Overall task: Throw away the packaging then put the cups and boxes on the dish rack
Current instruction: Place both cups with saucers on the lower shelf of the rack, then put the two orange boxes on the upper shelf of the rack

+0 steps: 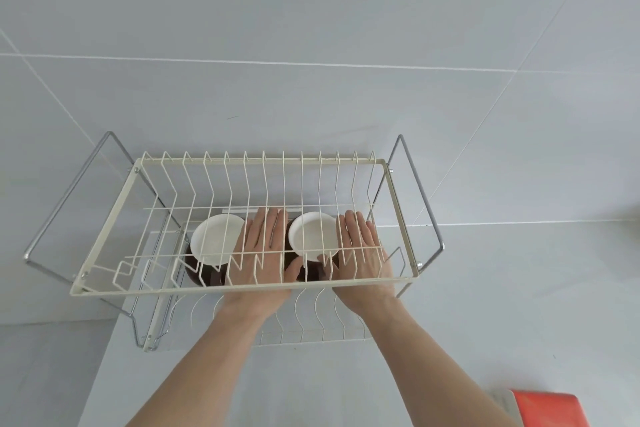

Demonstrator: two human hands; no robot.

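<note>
A two-tier cream wire dish rack (104,236) stands on the white counter against a tiled wall. On its lower tier, seen through the upper wires, sit two dark brown cups with white insides. The left cup (214,243) stands alone. The right cup (313,239) sits between my hands. My left hand (261,250) lies against its left side and my right hand (363,250) against its right side, fingers extended, thumbs touching the dark front wall. No packaging or boxes are in view.
Chrome side frames (419,191) flank the rack on both sides. An orange-red object (543,409) lies at the bottom right on the counter. The grey tiled wall (311,28) rises right behind the rack.
</note>
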